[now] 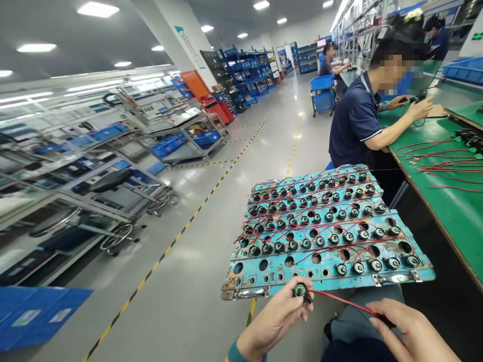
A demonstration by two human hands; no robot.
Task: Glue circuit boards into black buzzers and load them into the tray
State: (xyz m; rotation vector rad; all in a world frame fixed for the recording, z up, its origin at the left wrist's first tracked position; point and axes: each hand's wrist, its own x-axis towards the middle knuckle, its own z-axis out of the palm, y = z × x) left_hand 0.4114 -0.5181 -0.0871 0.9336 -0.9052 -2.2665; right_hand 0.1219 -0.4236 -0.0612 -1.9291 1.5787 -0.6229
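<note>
Between the thumb and fingers of my left hand (277,314) is a small round black part (301,290) with a green circuit-board face. A red wire (341,300) runs from it across to my right hand (409,327), whose fingers are pinched on the wire; a dark length shows beside it there. Just beyond both hands sits a worn turquoise tray (241,279) with rows of round holes and metal handles. Many of its holes hold similar round black parts (341,270) with red wires trailing over them. Several holes along the near left are bare.
On the right is a green workbench (453,216) with red wires and black parts on it. A co-worker (354,115) in a dark shirt sits there. Steel racks and stools (116,236) stand left of the aisle. Blue bins (33,317) lie at lower left.
</note>
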